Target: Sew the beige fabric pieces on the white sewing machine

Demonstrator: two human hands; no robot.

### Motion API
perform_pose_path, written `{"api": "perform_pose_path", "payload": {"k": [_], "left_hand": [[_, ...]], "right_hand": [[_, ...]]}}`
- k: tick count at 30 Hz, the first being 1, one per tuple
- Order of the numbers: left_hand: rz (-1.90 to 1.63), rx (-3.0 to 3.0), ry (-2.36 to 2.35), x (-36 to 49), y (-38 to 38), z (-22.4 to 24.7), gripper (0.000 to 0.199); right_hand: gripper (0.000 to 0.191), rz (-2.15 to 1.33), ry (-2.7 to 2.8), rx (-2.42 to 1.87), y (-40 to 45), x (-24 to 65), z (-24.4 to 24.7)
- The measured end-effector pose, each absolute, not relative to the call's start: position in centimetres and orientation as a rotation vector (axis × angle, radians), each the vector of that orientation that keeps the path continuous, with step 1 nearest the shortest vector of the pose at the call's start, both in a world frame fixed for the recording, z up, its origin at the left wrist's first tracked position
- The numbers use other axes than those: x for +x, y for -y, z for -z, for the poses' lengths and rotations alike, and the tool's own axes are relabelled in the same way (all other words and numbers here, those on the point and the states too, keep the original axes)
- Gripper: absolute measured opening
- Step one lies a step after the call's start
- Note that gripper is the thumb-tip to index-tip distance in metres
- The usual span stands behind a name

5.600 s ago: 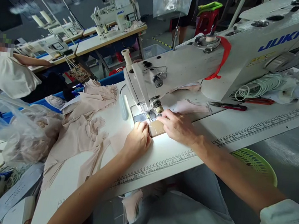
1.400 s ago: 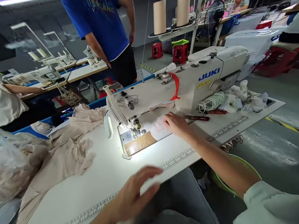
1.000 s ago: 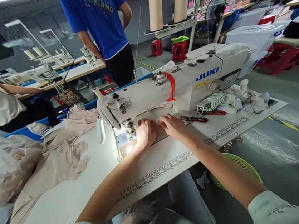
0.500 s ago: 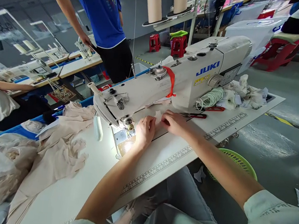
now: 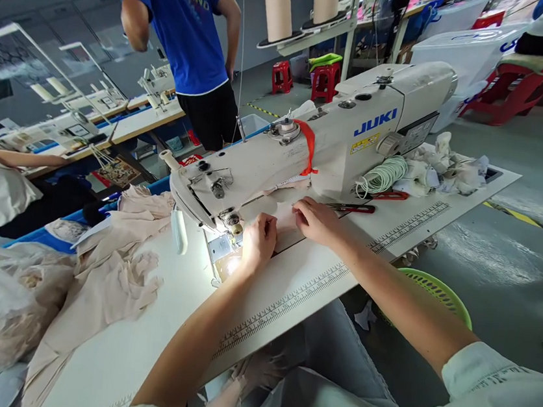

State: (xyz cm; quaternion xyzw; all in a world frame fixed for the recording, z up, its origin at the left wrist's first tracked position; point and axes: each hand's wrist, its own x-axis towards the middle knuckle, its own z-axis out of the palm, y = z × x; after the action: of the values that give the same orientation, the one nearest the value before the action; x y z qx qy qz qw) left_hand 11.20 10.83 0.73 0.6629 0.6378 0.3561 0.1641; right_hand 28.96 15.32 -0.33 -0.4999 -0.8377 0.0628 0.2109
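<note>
A small pale fabric piece (image 5: 285, 217) spans the gap between my hands on the bed of the white sewing machine (image 5: 343, 130). My left hand (image 5: 260, 238) is closed on the fabric's left side, just right of the lit needle area (image 5: 227, 245). The fingers of my right hand (image 5: 316, 220) pinch its right side, near the dark-bladed snips (image 5: 354, 208). More beige fabric (image 5: 110, 283) lies heaped on the table left of the machine.
A clear plastic bag (image 5: 9, 304) bulges at the left. Pale cord (image 5: 385, 176) and fabric scraps (image 5: 444, 171) sit at the table's right. A green basket (image 5: 438, 291) stands below the edge. A person in blue (image 5: 188, 31) stands behind the machine.
My hands have moved slightly apart, my left hand shifting a little left, with the fabric stretched between them. The standing person's arms have changed position.
</note>
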Motion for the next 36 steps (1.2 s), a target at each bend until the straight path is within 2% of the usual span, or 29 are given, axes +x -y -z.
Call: {"api": "perform_pose_path", "payload": {"k": [6,12,19,24,30,36], "left_hand": [[-0.881,1.805,-1.744,6.7,-4.5,-1.2,0.02],[-0.6,1.748,-2.216,-1.4,0.2,-1.7,0.027],[-0.46,1.758,-2.456,-4.5,1.8,-1.9,0.015],[-0.412,1.874,-2.421,-7.0,3.7,-1.9,0.024],[-0.639,1.984,-2.357,-14.4,6.5,-3.2,0.017],[-0.469,2.09,-2.21,-16.4,5.6,-3.3,0.009]], "right_hand": [[0.026,-0.065,2.424,-1.434,-14.8,28.7,-0.2],[0.028,0.038,2.409,-1.498,-14.7,28.2,-0.3],[0.023,0.154,2.428,-1.394,-15.0,28.4,0.9],[0.021,0.283,2.354,-1.288,-16.3,29.0,2.5],[0.022,0.325,2.229,-1.281,-16.5,29.0,2.7],[0.024,0.283,2.259,-1.241,-15.9,28.7,2.5]]}}
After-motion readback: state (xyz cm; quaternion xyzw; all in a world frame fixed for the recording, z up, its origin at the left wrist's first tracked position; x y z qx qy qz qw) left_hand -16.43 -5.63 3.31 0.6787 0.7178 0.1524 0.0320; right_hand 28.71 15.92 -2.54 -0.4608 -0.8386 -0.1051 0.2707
